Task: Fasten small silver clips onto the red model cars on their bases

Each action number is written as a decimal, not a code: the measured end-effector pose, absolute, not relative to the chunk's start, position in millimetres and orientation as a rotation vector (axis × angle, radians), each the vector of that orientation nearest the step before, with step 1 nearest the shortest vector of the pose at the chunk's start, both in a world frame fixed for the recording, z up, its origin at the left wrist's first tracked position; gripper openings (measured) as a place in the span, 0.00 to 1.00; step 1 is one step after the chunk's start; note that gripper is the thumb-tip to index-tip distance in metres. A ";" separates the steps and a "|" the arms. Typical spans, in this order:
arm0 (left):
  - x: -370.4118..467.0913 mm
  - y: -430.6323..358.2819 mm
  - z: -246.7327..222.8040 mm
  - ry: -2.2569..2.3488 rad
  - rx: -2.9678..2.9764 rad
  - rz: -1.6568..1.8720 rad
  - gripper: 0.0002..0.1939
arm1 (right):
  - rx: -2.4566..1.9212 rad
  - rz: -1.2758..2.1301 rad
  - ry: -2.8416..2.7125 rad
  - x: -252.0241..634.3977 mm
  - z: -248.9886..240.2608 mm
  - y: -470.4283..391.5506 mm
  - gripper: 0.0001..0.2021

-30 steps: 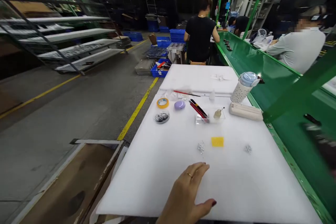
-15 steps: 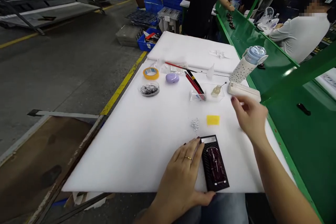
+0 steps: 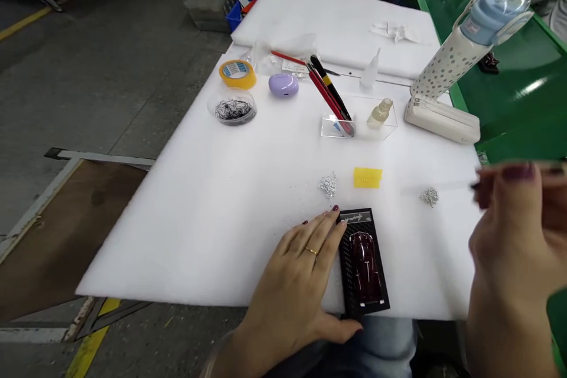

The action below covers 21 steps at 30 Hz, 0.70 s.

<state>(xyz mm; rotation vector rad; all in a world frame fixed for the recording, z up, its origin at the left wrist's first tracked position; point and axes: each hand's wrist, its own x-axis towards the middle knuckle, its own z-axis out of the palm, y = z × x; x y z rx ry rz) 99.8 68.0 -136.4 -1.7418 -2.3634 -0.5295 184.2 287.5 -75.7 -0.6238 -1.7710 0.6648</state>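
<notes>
My left hand [image 3: 296,283] lies flat on the white foam sheet [image 3: 212,207], fingers along the left edge of a black carbon-pattern plate [image 3: 354,295] and thumb at its near corner. A dark red model car [image 3: 365,260] sits on that plate. My right hand [image 3: 514,248] is raised at the right, blurred, fingers pinched on what looks like a thin stick pointing left. Just beyond the plate lie one small pile of silver bits [image 3: 328,185], a yellow pad [image 3: 367,177] and a second silver pile [image 3: 429,196].
Farther back stand a clear tray [image 3: 372,130] with red and black tools and a small bottle, a white case [image 3: 443,121], a dotted drinking bottle [image 3: 460,47], a tape roll [image 3: 238,73], a purple case [image 3: 283,84] and a dish of black bits [image 3: 233,107]. A green conveyor [image 3: 522,94] runs along the right.
The view has tilted down and closer. The black plate with the car came into view beside my left hand. My right hand drew back from the white case toward me, now pinching something thin.
</notes>
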 end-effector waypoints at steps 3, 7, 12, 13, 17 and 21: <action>99.5 68.8 -136.6 -2.366 -1.752 -0.526 0.63 | -0.864 1.146 -1.601 221.4 -112.5 258.7 0.14; 100.2 68.3 -138.3 -2.401 -1.765 -0.540 0.60 | -1.169 1.383 -1.567 240.3 -137.3 241.0 0.15; 101.2 67.4 -139.3 -2.430 -1.768 -0.549 0.60 | -1.230 1.346 -1.598 237.2 -135.2 241.6 0.16; 101.3 67.3 -139.2 -2.435 -1.771 -0.548 0.59 | -1.237 1.332 -1.604 236.8 -134.3 242.0 0.16; 101.1 67.0 -139.3 -2.444 -1.773 -0.555 0.60 | -1.241 1.294 -1.625 236.2 -133.4 242.9 0.17; 100.6 66.5 -139.4 -2.446 -1.799 -0.535 0.61 | -1.225 1.275 -1.651 235.8 -135.9 240.0 0.15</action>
